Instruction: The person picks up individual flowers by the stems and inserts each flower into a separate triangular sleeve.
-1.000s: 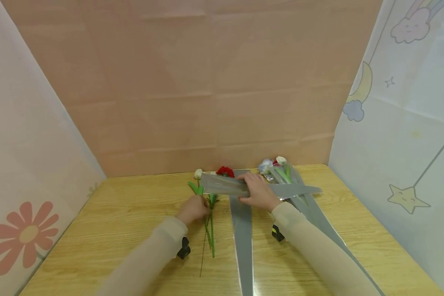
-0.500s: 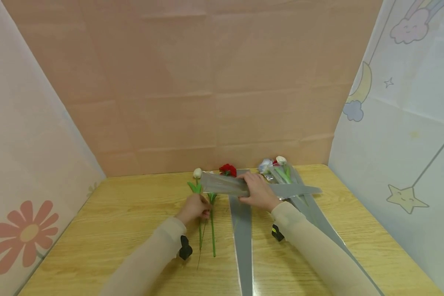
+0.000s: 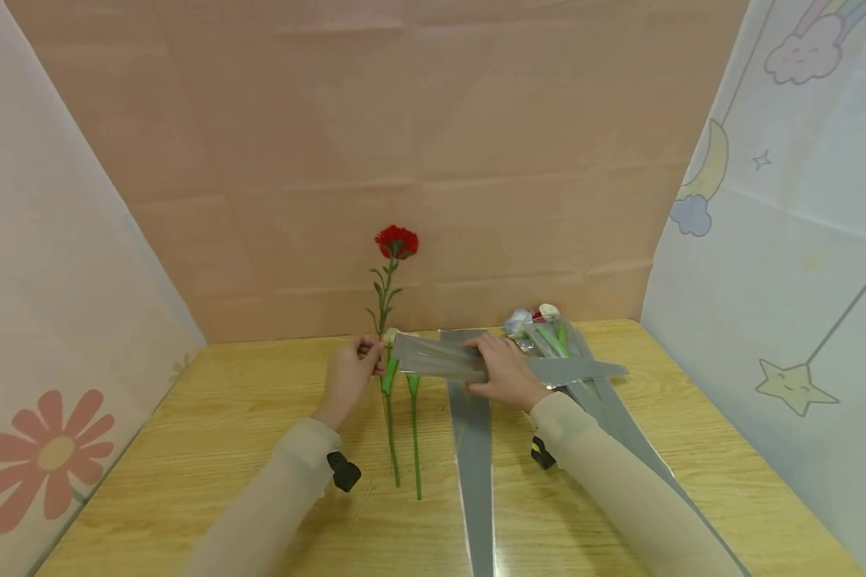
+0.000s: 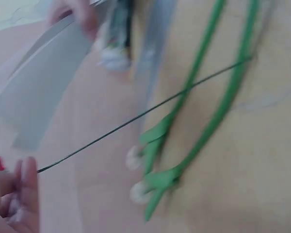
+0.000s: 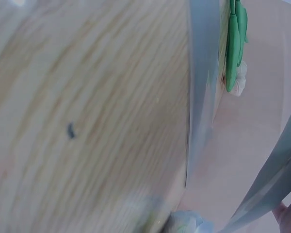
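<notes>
My left hand (image 3: 346,378) pinches the stem of a red carnation (image 3: 397,243), whose bloom stands upright above the table's back edge. In the left wrist view the thin dark carnation stem (image 4: 114,130) runs from the left fingers across two white tulips (image 4: 162,177). My right hand (image 3: 507,373) grips a flat grey-and-clear flower sleeve (image 3: 433,358), held crosswise with its wide end toward the left hand. Below that end lie the two tulips (image 3: 416,437) with green stems, their heads partly hidden by the sleeve and the left hand.
A second grey sleeve (image 3: 473,457) lies lengthwise on the wooden table (image 3: 224,449). To the right rests a sleeve (image 3: 613,417) with several flowers (image 3: 548,312) in it, partly under the right forearm. Patterned sheets (image 3: 765,264) stand around the table.
My left hand has drawn the carnation up off the table and moved it left and away from me, so its bloom now stands high. The right hand and its sleeve have stayed in place.
</notes>
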Demonstrator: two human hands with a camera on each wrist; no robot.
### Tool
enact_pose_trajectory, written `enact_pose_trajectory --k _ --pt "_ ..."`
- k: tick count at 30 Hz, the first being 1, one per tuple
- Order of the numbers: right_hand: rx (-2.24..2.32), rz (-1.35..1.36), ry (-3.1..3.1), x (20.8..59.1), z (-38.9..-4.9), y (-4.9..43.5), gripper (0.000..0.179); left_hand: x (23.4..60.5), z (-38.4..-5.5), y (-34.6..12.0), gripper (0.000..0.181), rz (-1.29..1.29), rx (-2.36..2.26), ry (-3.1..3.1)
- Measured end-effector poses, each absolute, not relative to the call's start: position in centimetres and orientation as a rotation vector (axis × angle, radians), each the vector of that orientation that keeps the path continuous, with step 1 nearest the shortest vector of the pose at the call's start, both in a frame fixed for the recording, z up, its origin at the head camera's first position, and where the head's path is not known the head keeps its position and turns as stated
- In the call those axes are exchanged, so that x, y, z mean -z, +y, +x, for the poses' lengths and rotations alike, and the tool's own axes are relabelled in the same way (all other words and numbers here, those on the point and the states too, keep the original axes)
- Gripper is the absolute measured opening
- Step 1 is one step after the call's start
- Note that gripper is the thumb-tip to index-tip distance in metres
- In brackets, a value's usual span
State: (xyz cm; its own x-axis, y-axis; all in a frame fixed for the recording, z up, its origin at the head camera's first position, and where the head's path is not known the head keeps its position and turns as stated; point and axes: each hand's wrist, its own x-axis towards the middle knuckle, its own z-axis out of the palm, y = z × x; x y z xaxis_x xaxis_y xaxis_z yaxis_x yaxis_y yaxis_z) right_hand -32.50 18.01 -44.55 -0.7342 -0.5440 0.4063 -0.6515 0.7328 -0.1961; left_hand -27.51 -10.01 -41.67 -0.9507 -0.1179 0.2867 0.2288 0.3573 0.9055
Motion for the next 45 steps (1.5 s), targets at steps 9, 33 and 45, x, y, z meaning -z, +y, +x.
enact_pose_trajectory --k 9,33,45 --pt "-0.469 0.919 -2.566 45.1 -32.5 18.4 0.063 36.3 -26.7 -13.3 0.016 -0.215 1.569 -1.492" --pt "-0.499 0.905 -2.604 44.7 -31.7 18.0 0.062 38.1 -25.0 -9.0 0.017 -0.262 1.807 -1.263" --pt "-0.536 0.910 -2.602 44.7 -31.5 17.6 0.062 40.9 -25.0 -7.9 0.024 0.084 1.848 -1.677"
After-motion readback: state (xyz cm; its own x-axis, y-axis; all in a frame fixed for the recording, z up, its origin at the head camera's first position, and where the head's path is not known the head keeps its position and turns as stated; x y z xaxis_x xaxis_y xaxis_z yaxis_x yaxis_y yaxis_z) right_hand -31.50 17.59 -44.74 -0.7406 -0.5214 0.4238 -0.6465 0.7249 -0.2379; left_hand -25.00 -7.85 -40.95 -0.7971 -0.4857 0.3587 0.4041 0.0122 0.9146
